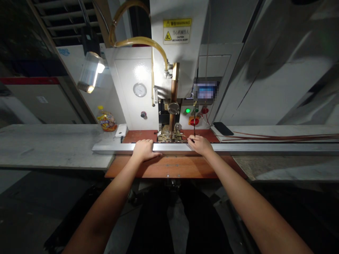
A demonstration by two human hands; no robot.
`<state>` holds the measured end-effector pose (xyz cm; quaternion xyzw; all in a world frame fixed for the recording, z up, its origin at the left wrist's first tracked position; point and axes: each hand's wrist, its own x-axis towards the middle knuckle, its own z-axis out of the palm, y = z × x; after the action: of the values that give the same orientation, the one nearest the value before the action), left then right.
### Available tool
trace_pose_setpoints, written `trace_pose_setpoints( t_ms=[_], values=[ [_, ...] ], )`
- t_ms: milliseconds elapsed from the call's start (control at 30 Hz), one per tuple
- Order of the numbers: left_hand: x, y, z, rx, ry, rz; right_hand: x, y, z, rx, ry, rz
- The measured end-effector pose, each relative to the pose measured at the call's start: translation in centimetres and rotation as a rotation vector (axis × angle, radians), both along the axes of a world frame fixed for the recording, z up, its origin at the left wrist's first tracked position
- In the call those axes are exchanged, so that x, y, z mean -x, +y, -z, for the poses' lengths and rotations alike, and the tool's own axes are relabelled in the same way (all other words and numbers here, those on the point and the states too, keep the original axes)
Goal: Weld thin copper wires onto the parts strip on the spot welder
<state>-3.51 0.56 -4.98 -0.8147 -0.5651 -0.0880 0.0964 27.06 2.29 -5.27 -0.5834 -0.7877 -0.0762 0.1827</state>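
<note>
A long silver metal rail (pixel 174 148) lies across the front of a bench machine. My left hand (pixel 143 149) grips it left of the middle, fingers curled over the far edge and thumb stretched along the near side. To the right, my right hand (pixel 200 145) rests at the rail's far edge with thumb and fingertips pinched together; what they hold is too small to make out. A thin dark rod (pixel 195 121) hangs down just behind those fingers. Between my hands, a copper-coloured electrode (pixel 173 93) points down at a small metal fixture (pixel 166 133).
Thin brown rods (pixel 280 137) and a black phone-like slab (pixel 223 128) lie on the right bench. On the left stand a yellow-capped bottle (pixel 106 119) and a small white box (pixel 121 130). A lit lamp (pixel 90 72) hangs above. The machine carries a warning label (pixel 177 31) and red knob (pixel 194 121).
</note>
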Motion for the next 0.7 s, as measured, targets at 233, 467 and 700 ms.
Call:
trace_pose_setpoints(
  t_ms=[233,467,700],
  values=[
    [-0.11,0.16,-0.17,0.022,0.012,-0.015,0.03,0.14,-0.26,0.027,-0.012,0.007],
    [-0.19,0.46,-0.49,0.064,0.023,-0.034,0.19,0.28,-0.66,0.061,-0.005,-0.009],
    [-0.37,0.8,-0.6,0.084,0.002,-0.041,-0.05,0.62,-0.51,0.041,-0.008,-0.023]
  ],
)
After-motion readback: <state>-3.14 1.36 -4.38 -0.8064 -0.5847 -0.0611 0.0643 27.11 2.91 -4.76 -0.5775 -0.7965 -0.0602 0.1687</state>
